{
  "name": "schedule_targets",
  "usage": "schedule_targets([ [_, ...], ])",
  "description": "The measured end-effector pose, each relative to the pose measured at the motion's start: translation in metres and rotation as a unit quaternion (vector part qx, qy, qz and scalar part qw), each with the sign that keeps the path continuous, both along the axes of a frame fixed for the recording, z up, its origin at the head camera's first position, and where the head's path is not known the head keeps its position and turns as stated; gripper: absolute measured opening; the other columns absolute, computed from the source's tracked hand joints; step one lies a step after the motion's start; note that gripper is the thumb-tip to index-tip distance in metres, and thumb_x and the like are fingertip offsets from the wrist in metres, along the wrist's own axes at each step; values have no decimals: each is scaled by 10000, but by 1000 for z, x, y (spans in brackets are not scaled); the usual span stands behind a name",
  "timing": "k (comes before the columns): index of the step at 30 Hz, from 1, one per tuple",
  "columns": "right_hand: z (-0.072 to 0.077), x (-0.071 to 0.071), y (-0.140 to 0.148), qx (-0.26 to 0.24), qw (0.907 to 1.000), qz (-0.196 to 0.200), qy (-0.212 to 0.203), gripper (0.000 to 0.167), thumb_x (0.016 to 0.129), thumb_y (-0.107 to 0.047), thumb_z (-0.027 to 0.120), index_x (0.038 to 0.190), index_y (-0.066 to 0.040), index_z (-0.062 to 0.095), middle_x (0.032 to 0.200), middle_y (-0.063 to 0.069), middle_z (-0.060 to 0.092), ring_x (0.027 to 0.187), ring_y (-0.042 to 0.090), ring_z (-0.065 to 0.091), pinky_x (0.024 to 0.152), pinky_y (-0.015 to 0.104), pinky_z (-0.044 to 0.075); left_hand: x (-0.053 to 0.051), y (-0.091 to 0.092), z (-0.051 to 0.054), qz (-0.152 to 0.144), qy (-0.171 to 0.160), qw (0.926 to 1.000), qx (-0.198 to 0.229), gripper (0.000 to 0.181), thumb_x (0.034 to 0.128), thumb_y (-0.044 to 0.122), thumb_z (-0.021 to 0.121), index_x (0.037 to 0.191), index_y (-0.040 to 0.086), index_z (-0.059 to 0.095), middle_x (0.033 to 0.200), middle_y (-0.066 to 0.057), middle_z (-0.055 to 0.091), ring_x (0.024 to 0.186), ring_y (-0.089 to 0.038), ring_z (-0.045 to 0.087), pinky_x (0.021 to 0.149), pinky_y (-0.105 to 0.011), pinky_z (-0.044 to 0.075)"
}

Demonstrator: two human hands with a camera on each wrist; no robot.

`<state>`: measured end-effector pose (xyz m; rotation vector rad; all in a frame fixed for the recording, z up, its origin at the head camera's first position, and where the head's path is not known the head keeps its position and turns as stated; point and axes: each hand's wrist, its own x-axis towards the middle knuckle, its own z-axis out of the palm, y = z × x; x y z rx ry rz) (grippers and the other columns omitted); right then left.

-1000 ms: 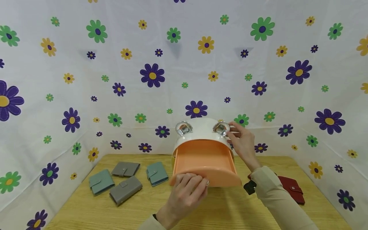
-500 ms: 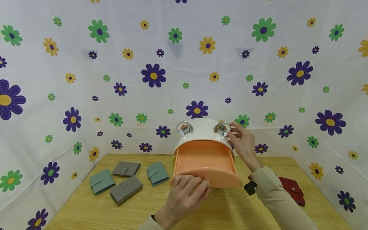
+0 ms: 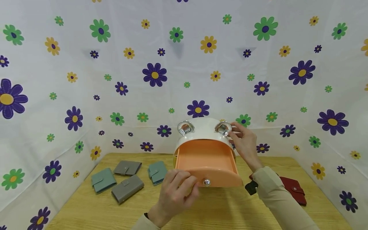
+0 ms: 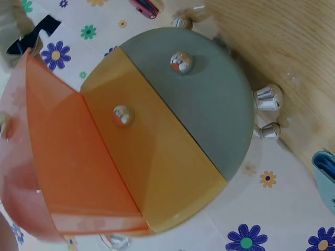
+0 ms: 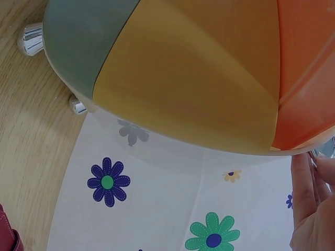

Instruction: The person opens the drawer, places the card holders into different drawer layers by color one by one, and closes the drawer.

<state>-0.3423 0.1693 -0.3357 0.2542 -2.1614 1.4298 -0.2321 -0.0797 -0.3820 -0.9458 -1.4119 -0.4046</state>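
On the table [image 3: 218, 210], the white cabinet [image 3: 202, 127] stands with its orange drawer [image 3: 205, 155] extended toward 6 o'clock; clock positions are read from the cabinet in the head view. Change noted: the left hand [image 3: 176, 191] has moved off the knob [image 3: 206, 182], which it covered 0.5 s ago, to 7 o'clock. Its fingers are loosely bent with nothing visibly held; contact with the drawer front cannot be confirmed. The right hand [image 3: 244, 143], at 3 o'clock, maintains a closed thumb-and-finger pinch on the silver eye fitting [image 3: 222, 128] at 1 o'clock. Drawer extension appears unchanged, which suggests that the pull is complete and that the drawer keeps its position unassisted. The yellow drawer [image 4: 157, 146] and grey-green drawer [image 4: 199, 99] remain closed. A blue-green wallet [image 3: 157, 173] lies at 8 o'clock, a red wallet [image 3: 294, 190] at 4 o'clock.
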Motion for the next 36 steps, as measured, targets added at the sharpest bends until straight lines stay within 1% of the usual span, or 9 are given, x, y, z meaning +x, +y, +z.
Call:
schedule_targets([
  [5,-1,-2,2,-34,10000,41,63,304,935,-104,660,1238,-117,643,1181,177,681,941,328,719,689,293,590,-7,-13,-1,-79,-429,9986,310,231,942,211,554,825,61,684,801,-48,608,711,-198,495,653,-288,397],
  [11,-2,-3,-2,-112,9998,139,58,298,936,-91,655,1232,-117,647,1171,183,683,940,325,719,712,344,596,-15,-36,-11,-220,-1090,9919,620,229,957,209,565,869,34,684,840,-69,611,736,-201,499,675,-273,420],
  [19,-1,-2,-1,-47,9999,104,42,307,940,-105,652,1246,-123,641,1177,168,686,934,307,722,681,253,586,-24,-67,-30,-126,-1827,9799,786,201,948,191,568,928,42,701,890,-65,633,795,-204,571,727,-263,460],
  [22,-1,-2,2,-36,9999,62,77,318,941,-100,650,1258,-111,635,1181,179,686,930,317,723,684,258,587,-27,-78,-37,80,-2062,9757,732,173,925,175,579,928,55,704,887,-42,638,789,-177,583,696,-238,475],
  [27,-1,-2,3,-92,9999,95,49,322,941,-106,650,1263,-110,632,1187,181,683,938,320,721,703,299,592,-32,-100,-46,641,-2408,9680,298,71,871,127,635,871,99,700,816,8,631,732,-141,570,638,-288,463],
  [29,-1,-2,2,-123,9998,119,31,314,940,-108,653,1254,-116,636,1180,175,685,938,313,720,700,292,592,-34,-110,-49,868,-2588,9619,131,28,842,100,672,846,110,697,797,17,629,721,-146,563,624,-319,444],
  [33,-1,-3,3,-87,9999,123,37,292,945,-112,644,1237,-122,640,1170,165,686,937,302,720,688,250,586,-41,-128,-57,1303,-2892,9484,-10,84,777,55,744,825,112,705,785,7,648,717,-161,578,609,-344,460],
  [35,-2,-2,3,-69,9999,101,30,282,947,-114,641,1228,-126,642,1160,161,687,931,297,720,680,233,582,-43,-136,-62,1514,-3099,9386,-17,98,771,54,762,814,123,709,786,14,663,721,-158,596,617,-353,489],
  [36,-2,-1,3,-66,9999,91,8,281,948,-117,640,1229,-127,641,1163,160,687,933,296,721,680,235,583,-44,-139,-64,1629,-3260,9312,-17,100,774,60,769,811,132,711,784,15,667,725,-154,606,622,-355,503],
])
